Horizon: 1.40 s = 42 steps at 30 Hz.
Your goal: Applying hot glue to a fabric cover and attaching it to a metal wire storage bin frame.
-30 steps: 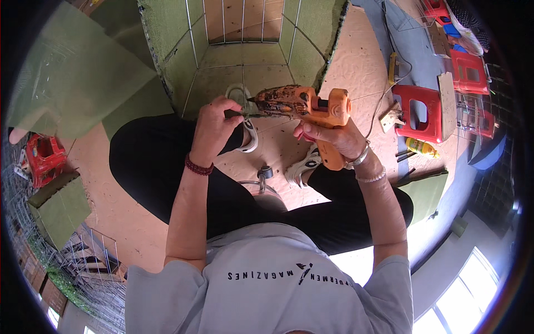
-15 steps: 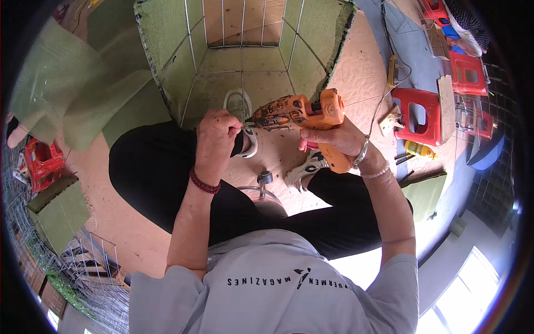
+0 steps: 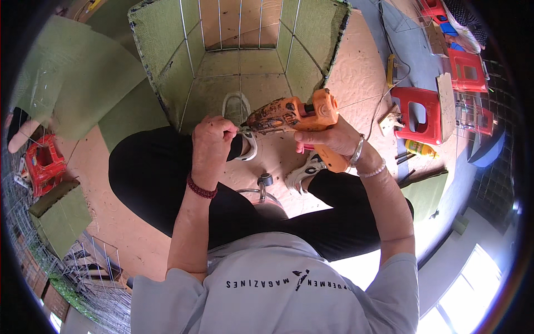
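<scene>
My right hand (image 3: pixel 336 139) grips an orange hot glue gun (image 3: pixel 325 114) by its handle. The gun's nozzle end is smeared with dark residue and points left at my left fingertips. My left hand (image 3: pixel 213 139) is closed in a pinch right at the nozzle tip; whatever sits between its fingers is too small to make out. Just beyond both hands stands a wire frame (image 3: pixel 240 30) lined with green mesh-like panels (image 3: pixel 167 55), their edges dark and rough. Neither hand touches the frame visibly.
Red plastic stools (image 3: pixel 417 133) stand at the right, near a cable (image 3: pixel 384 78) on the floor. A metal pot-like thing with a handle (image 3: pixel 263 192) sits between my legs. At the left are green sheets (image 3: pixel 94 78), another red stool (image 3: pixel 47 161) and a co-worker's limb (image 3: pixel 23 135).
My hands and the glue gun have shifted very slightly left, still tip to fingertips. At the left, the co-worker's green sheet has moved, and more of that person's limb shows.
</scene>
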Each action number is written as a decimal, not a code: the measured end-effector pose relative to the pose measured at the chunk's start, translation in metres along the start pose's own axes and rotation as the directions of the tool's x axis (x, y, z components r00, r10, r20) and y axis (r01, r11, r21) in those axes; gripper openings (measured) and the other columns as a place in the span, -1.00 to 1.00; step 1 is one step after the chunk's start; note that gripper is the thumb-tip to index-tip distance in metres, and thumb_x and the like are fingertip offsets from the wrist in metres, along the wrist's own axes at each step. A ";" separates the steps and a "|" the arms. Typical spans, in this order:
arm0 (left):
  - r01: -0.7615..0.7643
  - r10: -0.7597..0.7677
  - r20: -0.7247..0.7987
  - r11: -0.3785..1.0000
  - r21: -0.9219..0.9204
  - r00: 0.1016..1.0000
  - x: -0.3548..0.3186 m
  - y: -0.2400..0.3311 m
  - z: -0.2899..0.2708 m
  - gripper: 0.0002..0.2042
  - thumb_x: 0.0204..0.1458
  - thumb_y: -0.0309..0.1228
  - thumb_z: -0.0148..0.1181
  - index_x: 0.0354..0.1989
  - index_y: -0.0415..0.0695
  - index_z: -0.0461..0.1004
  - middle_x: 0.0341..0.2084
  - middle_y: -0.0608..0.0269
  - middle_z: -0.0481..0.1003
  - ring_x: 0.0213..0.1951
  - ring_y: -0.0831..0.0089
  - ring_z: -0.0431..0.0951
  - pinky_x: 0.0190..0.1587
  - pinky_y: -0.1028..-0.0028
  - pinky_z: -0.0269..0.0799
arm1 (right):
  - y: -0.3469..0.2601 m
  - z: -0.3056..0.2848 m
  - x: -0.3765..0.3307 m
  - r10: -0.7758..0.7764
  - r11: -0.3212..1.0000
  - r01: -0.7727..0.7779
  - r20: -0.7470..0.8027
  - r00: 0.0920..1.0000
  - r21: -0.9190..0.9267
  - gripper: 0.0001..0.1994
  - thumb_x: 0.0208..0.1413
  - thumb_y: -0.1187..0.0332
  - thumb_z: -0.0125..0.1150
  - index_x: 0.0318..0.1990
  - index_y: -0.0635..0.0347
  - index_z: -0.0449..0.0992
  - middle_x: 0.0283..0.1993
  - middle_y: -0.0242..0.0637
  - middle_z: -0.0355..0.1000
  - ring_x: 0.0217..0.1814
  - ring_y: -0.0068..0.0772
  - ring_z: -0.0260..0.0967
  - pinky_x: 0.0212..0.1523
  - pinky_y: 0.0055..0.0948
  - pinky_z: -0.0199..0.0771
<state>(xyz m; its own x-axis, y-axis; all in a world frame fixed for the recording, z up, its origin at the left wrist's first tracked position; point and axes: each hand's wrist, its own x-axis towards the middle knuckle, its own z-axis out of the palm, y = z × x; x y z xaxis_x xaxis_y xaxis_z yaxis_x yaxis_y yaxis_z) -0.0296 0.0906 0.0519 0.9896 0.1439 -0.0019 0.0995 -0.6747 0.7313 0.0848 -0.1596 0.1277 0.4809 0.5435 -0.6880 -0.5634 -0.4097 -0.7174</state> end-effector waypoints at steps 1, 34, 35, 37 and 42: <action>0.003 -0.003 0.000 1.000 -0.005 1.000 0.000 -0.001 0.000 -0.87 -0.16 -0.69 0.36 -0.42 -0.24 0.61 -0.46 0.11 0.59 -0.41 0.24 0.63 -0.35 0.39 0.54 | -0.001 0.001 -0.001 -0.009 1.000 0.009 -0.001 1.000 -0.009 -0.69 0.06 0.44 0.45 -0.11 0.27 0.45 -0.36 -0.31 0.55 -0.39 -0.49 0.52 -0.29 -0.47 0.55; -0.135 0.161 -0.095 0.962 0.239 0.982 -0.006 0.026 0.004 -0.74 -0.24 -0.62 0.38 -0.32 -0.15 0.51 -0.29 0.19 0.50 -0.16 0.13 0.51 -0.10 0.23 0.46 | 0.017 -0.017 -0.046 -0.139 0.986 0.143 -0.057 0.989 0.084 -0.75 0.15 0.41 0.40 -0.09 0.28 0.49 -0.28 -0.28 0.57 -0.27 -0.47 0.55 -0.24 -0.49 0.54; -0.143 0.166 -0.062 0.950 0.276 0.984 -0.007 0.026 0.006 -0.75 -0.22 -0.62 0.36 -0.31 -0.15 0.52 -0.29 0.20 0.50 -0.17 0.15 0.52 -0.11 0.24 0.47 | 0.018 -0.019 -0.052 -0.152 0.986 0.157 -0.071 0.986 0.061 -0.76 0.16 0.39 0.39 -0.10 0.27 0.50 -0.28 -0.28 0.57 -0.27 -0.47 0.55 -0.24 -0.50 0.54; -0.165 0.173 0.008 0.925 0.344 0.985 -0.009 0.026 0.010 -0.77 -0.18 -0.62 0.31 -0.28 -0.16 0.54 -0.30 0.22 0.52 -0.19 0.18 0.54 -0.14 0.25 0.49 | 0.020 -0.022 -0.067 -0.169 0.975 0.182 -0.103 0.980 0.130 -0.77 0.17 0.36 0.37 -0.11 0.27 0.51 -0.26 -0.23 0.58 -0.22 -0.39 0.57 -0.18 -0.46 0.52; -0.291 0.324 0.003 0.846 0.446 0.946 -0.012 0.027 0.014 -0.76 -0.08 -0.54 0.18 -0.18 -0.16 0.58 -0.35 0.23 0.49 -0.24 0.24 0.54 -0.17 0.28 0.49 | 0.019 -0.048 -0.119 -0.205 0.939 0.258 -0.234 0.950 0.226 -0.61 0.11 0.19 0.40 -0.12 0.37 0.52 -0.24 -0.08 0.54 -0.14 -0.09 0.55 0.00 -0.19 0.51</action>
<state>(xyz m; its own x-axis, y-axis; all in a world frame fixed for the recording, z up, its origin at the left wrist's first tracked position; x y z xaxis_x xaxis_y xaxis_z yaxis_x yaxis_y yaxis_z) -0.0370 0.0608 0.0618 0.9687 -0.0849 0.2331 -0.1578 -0.9359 0.3149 0.0487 -0.2669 0.1909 0.7299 0.4288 -0.5323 -0.5567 -0.0790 -0.8269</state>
